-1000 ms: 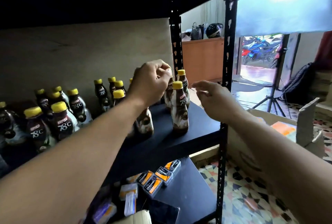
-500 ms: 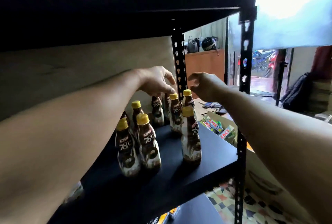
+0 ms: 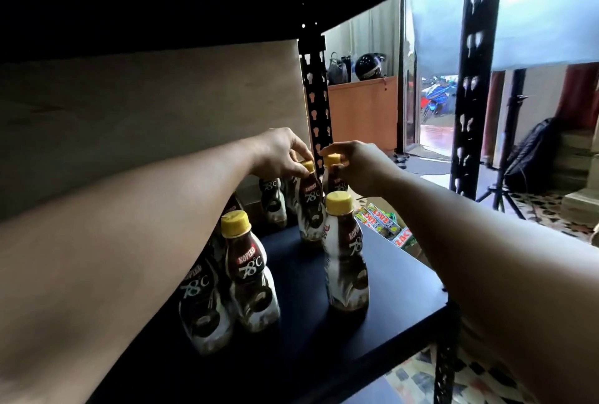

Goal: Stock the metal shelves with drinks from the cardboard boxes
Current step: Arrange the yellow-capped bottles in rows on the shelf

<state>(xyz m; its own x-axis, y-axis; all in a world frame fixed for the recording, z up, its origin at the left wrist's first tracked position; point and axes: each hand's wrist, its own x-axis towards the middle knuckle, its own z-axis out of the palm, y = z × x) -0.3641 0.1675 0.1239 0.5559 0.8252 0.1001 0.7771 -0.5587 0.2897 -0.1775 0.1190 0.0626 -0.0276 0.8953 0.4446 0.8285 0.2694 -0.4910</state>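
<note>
I have both arms stretched far, hands nearly touching; left hand [image 3: 281, 155] pinches the left cap [image 3: 308, 166], right hand [image 3: 358, 167] the right cap [image 3: 331, 159].

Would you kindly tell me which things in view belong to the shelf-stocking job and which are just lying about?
Job in hand: metal shelf; Kopiko bottles; left hand and right hand, each pinching a bottle's yellow cap.

Lying about: helmet; backpack; tripod; snack packets; motorbike outside.
</note>
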